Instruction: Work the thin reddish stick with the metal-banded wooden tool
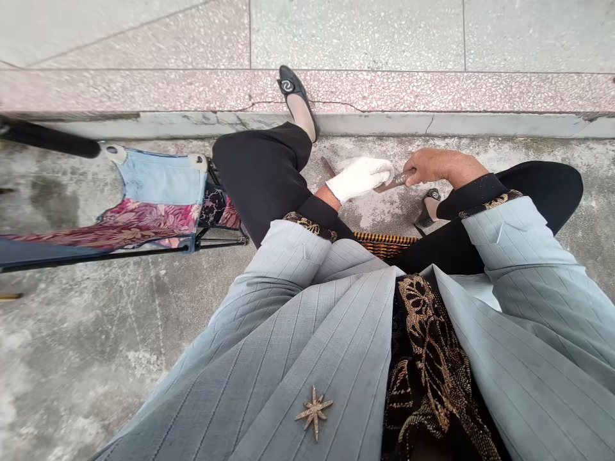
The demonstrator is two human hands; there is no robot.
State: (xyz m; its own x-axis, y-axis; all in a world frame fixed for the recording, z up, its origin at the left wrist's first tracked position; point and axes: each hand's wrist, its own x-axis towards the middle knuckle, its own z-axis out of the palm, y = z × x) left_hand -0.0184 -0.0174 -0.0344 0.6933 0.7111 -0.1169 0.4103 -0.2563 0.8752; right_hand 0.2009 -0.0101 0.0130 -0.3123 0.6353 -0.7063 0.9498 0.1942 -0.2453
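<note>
Across my chest: grey striped jacket (269, 346) with a star-shaped brooch (314, 413), black-and-gold top (427, 339) showing between its fronts.
Beneath my lap: woven wicker edge (384, 243), partly covered by my black trousers (269, 166).
Bare right hand (432, 165): fingers clamped on the right end of a brown tool (391, 184).
Gloved left hand (360, 178): fingers bent together at the tool's left end; whether they clamp it, I cannot tell.
Tool position: between my hands, ahead of the wicker, between my spread knees.
Tool axis: long and narrow, slanting from lower left, by the glove, to upper right, under my bare fingers.
Obstruction: both hands cover parts of the tool.
Left side: folding frame with patterned fabric (148, 218), well apart from my hands; black tube (52, 136) beyond.
Shoes: right shoe (426, 214) partly hidden by my leg; left shoe (294, 86) farther forward, at the pink kerb (168, 89).
Farthest: speckled paving (355, 32).
</note>
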